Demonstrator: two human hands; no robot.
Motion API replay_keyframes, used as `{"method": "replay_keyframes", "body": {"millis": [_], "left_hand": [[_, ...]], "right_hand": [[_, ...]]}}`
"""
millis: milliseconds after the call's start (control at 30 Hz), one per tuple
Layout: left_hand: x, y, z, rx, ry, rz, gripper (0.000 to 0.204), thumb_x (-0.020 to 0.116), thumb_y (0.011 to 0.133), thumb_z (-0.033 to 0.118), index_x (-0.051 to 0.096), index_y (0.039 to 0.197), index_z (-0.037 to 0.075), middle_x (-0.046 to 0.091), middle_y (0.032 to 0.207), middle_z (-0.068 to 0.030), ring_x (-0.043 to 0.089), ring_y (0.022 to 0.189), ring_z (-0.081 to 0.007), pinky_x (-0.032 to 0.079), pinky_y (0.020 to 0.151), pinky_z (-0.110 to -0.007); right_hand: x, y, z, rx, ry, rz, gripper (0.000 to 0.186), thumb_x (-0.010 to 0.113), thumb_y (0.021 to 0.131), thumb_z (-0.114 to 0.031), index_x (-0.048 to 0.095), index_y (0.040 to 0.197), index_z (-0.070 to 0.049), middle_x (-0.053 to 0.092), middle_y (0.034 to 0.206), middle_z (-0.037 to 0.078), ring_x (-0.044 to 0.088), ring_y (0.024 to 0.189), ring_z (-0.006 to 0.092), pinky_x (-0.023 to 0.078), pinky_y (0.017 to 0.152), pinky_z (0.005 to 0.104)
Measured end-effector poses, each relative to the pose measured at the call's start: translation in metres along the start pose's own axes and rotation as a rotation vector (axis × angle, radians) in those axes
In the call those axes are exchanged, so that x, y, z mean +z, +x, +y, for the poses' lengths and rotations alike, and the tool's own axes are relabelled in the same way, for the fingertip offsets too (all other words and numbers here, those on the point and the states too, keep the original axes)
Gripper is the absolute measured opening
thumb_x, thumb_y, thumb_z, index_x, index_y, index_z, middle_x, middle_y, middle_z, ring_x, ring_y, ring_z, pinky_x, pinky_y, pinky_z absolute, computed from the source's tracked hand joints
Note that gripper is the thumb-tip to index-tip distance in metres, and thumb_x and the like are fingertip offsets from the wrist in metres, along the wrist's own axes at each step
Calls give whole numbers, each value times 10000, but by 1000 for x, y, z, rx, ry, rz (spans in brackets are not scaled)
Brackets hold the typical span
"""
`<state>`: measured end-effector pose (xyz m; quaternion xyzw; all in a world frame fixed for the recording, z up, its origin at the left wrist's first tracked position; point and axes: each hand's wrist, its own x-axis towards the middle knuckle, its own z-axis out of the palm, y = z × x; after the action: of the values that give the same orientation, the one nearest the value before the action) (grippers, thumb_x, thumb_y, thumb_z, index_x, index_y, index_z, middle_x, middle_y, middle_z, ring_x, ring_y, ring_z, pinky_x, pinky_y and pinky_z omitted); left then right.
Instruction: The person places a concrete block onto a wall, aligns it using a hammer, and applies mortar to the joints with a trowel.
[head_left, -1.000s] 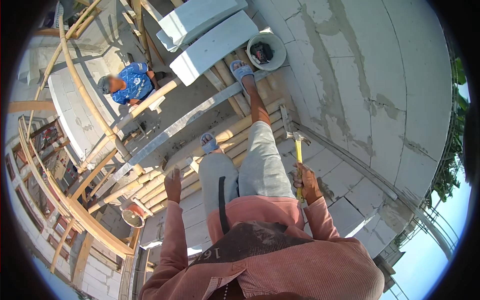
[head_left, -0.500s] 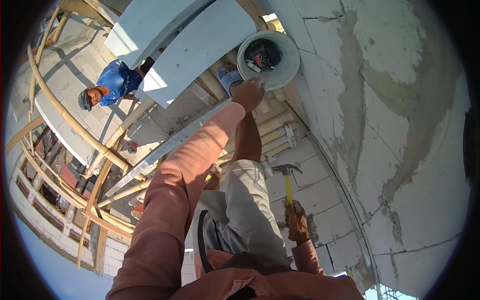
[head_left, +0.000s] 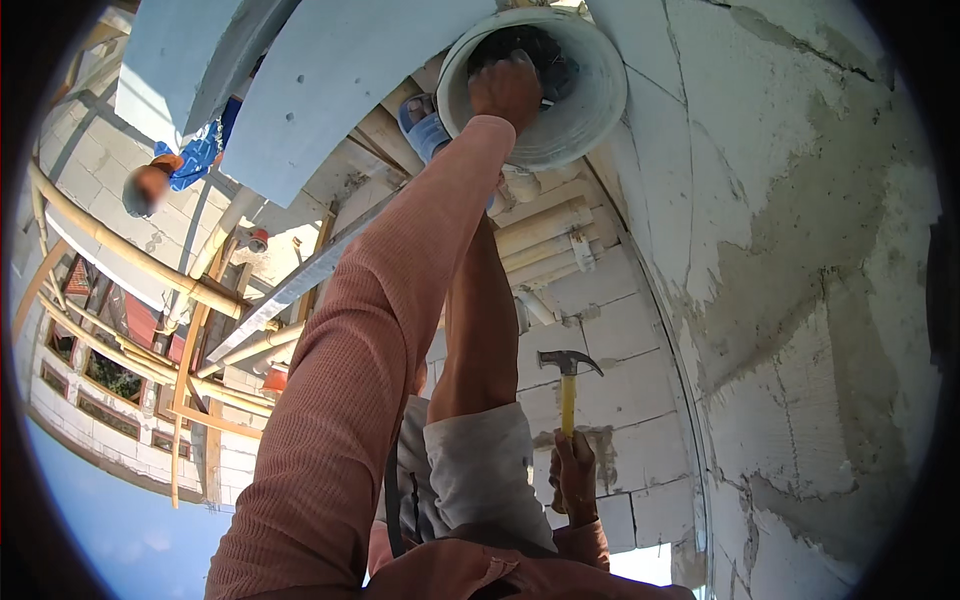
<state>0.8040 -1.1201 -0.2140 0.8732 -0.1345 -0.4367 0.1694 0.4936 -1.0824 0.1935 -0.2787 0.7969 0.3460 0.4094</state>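
My left hand (head_left: 505,95) reaches down into a pale round bucket (head_left: 590,120), with the back of the hand toward me. Its fingers are mostly hidden among dark items (head_left: 548,48) in the bottom, so I cannot tell whether they grip anything. Lower down, my right hand (head_left: 576,468) is closed around the handle of a claw hammer (head_left: 568,395). The hammer has a yellow handle and a dark metal head, and it points upward in front of the block wall.
A plastered block wall (head_left: 790,260) rises close on the right. Bamboo poles (head_left: 545,225) lie below the bucket, near my sandalled foot (head_left: 424,122). Large pale panels (head_left: 330,90) stand at upper left. Another person in blue (head_left: 195,160) is beyond them, near bamboo scaffolding (head_left: 130,245).
My left hand has moved from outside the bucket's near rim into it. The bucket appears larger and higher in view. My right hand still holds the hammer, now more upright.
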Motion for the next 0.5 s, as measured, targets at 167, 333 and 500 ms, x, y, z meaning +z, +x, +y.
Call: {"method": "replay_keyframes", "body": {"millis": [167, 333, 500], "left_hand": [[34, 35, -32, 19, 27, 125, 307, 620, 900, 298, 655, 1076, 49, 681, 1028, -169, 675, 941, -355, 547, 802, -453], [85, 65, -28, -80, -107, 615, 301, 661, 889, 326, 671, 1059, 77, 668, 1060, -125, 637, 967, -333, 483, 855, -445], [77, 70, -2, -175, 266, 484, 313, 575, 942, 367, 663, 1014, 75, 659, 1053, -132, 605, 1030, -315, 442, 870, -410]], "right_hand": [[2, 0, -8, -42, -4, -14, 203, 573, 1005, -272, 511, 892, -115, 378, 571, -74, 302, 401, 21, 240, 359, 218], [2, -1, -13, -78, -36, -10, 209, 564, 1004, -264, 535, 901, -85, 398, 584, -72, 339, 433, 11, 268, 371, 211], [3, -6, -22, -82, -89, 19, 202, 555, 1006, -261, 540, 913, -82, 414, 585, -64, 362, 433, 16, 287, 371, 213]]}}
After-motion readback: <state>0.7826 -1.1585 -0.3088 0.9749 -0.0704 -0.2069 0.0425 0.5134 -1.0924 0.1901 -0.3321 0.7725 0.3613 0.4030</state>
